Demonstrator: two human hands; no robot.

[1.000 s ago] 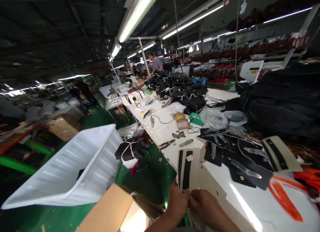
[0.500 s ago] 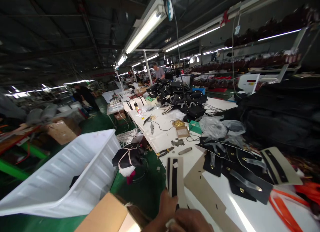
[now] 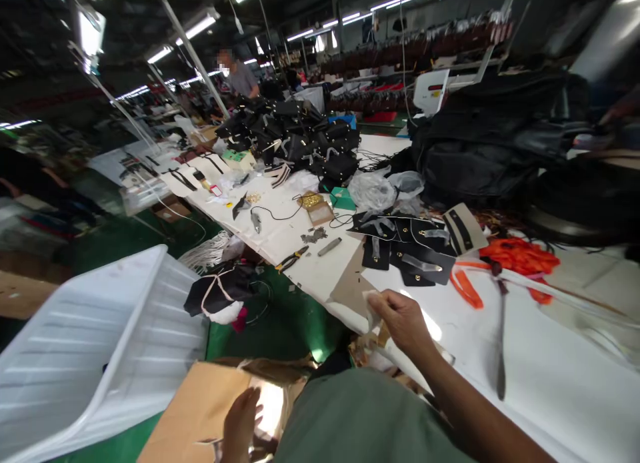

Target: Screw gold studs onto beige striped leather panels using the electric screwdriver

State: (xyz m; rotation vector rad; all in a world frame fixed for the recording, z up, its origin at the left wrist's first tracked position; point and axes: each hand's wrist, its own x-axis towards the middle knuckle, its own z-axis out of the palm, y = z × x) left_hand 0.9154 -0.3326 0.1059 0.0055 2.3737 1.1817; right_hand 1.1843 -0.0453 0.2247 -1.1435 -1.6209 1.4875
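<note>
My right hand (image 3: 403, 316) is closed, its fingertips pinching a small crumpled whitish scrap (image 3: 369, 304) just off the near edge of the table. Lower down, my left hand (image 3: 241, 420) is over the open cardboard box (image 3: 193, 410), fingers apart, and I see nothing held in it. Glossy clear plastic shows in the box beside those fingers. Past my right hand, flat black leather pieces (image 3: 405, 262) with gold-coloured fittings lie on the white table (image 3: 560, 356). A beige card with a black strap (image 3: 464, 230) lies to their right.
A large white plastic bin (image 3: 135, 323) stands on the left. On the table are yellow-handled pliers (image 3: 291, 258), a grey-handled tool (image 3: 330, 246), clear bags (image 3: 373, 190), orange straps (image 3: 520, 258) and a heap of black bags (image 3: 295, 140). Another person (image 3: 240, 76) stands behind the heap.
My hands, together at the table edge before, have parted: the left down to the box, the right over the edge. The strapped card near them has gone from there. My view has turned right and down.
</note>
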